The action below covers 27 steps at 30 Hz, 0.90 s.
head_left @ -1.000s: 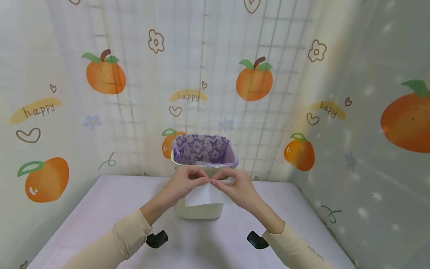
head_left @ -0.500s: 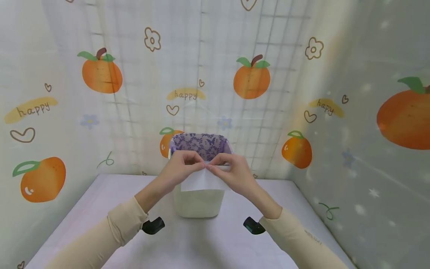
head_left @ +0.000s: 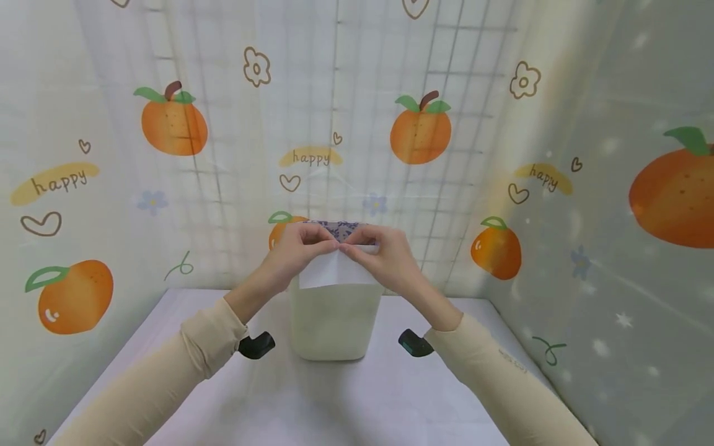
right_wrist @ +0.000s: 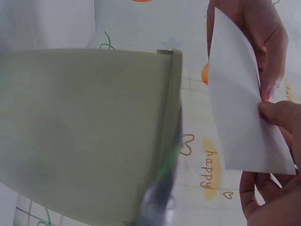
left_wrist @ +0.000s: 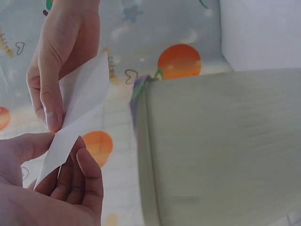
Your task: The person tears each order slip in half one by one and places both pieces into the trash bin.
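A small sheet of white paper (head_left: 334, 271) hangs in front of the upper part of a pale green bin (head_left: 334, 328). My left hand (head_left: 292, 255) pinches its upper edge near the middle between thumb and fingers. Just beside it, fingertips almost meeting, my right hand (head_left: 392, 257) pinches the same edge. A purple butterfly-patterned liner (head_left: 341, 228) shows behind the hands at the bin's mouth. In the left wrist view the paper (left_wrist: 84, 101) stands apart from the bin wall (left_wrist: 221, 150). The right wrist view shows a crease in the paper (right_wrist: 235, 99) near the thumb.
The bin stands on a white-covered table (head_left: 223, 396). Behind it hangs a curtain (head_left: 234, 161) printed with oranges, over a wire grid. A dark curved device sits by each wrist, one at the left (head_left: 256, 345) and one at the right (head_left: 415, 342).
Both hands have risen together with the paper, from below the bin's rim to about rim height. They now cover most of the liner, and more of the bin's front shows.
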Each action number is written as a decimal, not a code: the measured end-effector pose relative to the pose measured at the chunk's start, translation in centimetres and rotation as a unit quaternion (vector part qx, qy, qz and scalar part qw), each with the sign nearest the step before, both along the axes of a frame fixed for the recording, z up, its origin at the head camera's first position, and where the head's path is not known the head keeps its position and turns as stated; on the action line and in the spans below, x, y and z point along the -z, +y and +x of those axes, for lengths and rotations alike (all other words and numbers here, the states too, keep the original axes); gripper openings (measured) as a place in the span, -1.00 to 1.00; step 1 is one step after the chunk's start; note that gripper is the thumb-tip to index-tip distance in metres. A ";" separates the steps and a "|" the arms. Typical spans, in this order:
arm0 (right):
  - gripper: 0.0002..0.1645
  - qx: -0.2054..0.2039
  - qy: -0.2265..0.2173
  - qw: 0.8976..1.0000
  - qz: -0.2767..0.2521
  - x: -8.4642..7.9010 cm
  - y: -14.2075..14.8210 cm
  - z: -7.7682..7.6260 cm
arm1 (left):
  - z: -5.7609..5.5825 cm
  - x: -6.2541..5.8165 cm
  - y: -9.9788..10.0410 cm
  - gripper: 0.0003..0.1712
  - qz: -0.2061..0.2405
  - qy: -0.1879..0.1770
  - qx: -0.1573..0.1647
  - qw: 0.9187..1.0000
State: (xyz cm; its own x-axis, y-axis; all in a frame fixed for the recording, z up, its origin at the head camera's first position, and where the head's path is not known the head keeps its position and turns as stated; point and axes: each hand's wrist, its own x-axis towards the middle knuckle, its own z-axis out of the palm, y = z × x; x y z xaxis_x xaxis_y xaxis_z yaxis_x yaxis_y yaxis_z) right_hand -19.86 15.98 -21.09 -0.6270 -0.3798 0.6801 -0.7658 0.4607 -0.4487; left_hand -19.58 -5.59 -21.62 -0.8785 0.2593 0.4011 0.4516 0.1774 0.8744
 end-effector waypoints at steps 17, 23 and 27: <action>-0.87 0.023 0.009 1.000 -0.008 -4.6 -0.7 -2.2 | -1.8 -4.7 0.1 -0.83 0.006 0.023 -0.013 1.000; -0.85 0.040 0.001 0.999 0.005 -5.6 -1.1 -3.9 | -3.5 -5.4 -0.1 -0.80 0.006 0.011 -0.025 1.000; -0.82 0.052 -0.008 0.999 0.010 -5.6 -1.2 -4.7 | -4.8 -5.5 0.1 -0.83 0.000 0.005 -0.041 0.999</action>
State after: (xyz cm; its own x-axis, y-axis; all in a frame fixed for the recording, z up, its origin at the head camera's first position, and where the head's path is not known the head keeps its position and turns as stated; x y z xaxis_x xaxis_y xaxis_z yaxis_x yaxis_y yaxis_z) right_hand -24.54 14.73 -15.49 -0.6748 -0.3260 0.6621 -0.7059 0.5468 -0.4502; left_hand -24.37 -5.51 -16.17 -0.8925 0.1861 0.4108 0.4449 0.2141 0.8696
